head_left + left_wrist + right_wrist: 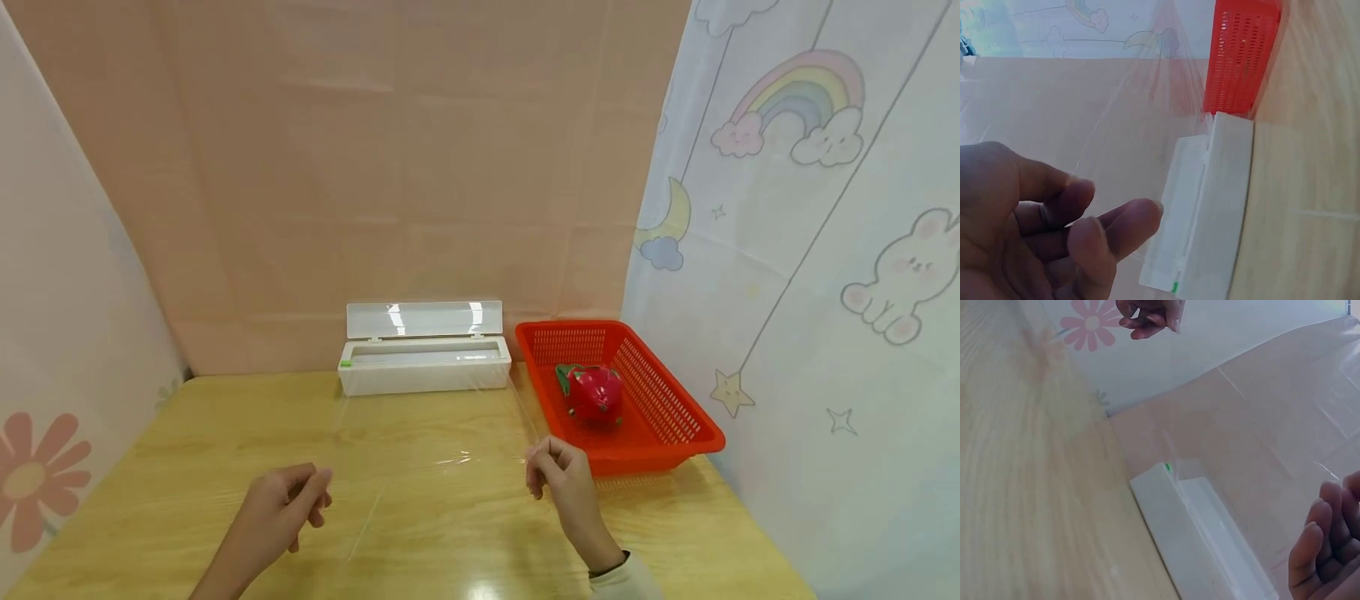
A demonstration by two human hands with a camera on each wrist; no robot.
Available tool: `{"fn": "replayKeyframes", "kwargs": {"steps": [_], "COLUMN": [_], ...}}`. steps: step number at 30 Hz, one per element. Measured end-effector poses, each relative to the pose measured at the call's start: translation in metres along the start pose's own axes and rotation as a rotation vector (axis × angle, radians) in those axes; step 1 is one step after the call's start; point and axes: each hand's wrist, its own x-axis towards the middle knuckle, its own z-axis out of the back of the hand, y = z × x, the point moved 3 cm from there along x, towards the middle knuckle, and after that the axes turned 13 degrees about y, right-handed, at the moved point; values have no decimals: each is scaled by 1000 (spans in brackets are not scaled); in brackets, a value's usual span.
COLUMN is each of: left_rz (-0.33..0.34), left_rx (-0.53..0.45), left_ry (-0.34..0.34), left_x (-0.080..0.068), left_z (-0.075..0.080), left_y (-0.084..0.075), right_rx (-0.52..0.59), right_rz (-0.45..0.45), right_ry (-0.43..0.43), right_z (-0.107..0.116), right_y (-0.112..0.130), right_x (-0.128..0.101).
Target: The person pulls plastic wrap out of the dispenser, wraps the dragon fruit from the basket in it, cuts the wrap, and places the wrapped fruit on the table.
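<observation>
A white cling-film dispenser box (423, 367) with its clear lid raised stands at the back of the wooden table (187, 433). A sheet of clear film (435, 433) runs from it toward me. My left hand (318, 492) pinches the film's near left corner and my right hand (542, 467) pinches the near right corner, holding the sheet taut just above the table. In the left wrist view the film (1141, 106) streaks from thumb and forefinger toward the box (1216, 206). The right wrist view shows the box (1197, 537) and curled fingers (1325, 550).
A red plastic basket (675, 392) stands right of the dispenser, holding a pink dragon fruit (595, 393). Its near corner is close to my right hand. Cloth walls close in the table at the back, left and right.
</observation>
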Motion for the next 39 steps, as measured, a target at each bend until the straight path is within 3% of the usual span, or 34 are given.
{"fn": "replayKeyframes", "kwargs": {"steps": [9, 19, 26, 31, 39], "left_rz": [102, 74, 154, 212, 205], "left_rx": [-29, 166, 351, 443, 494], "left_ry": [90, 162, 83, 77, 50], "left_x": [-4, -5, -2, -2, -3], "left_z": [-14, -28, -44, -55, -64], "left_y": [17, 39, 49, 58, 69], "right_rx": [-55, -180, -260, -357, -451], "right_rz": [-142, -256, -298, -309, -334], "right_ry": [127, 271, 312, 351, 395], "right_z": [5, 9, 11, 10, 8], "right_y": [-12, -38, -55, -64, -67], "right_x": [-17, -25, -29, -31, -27]}}
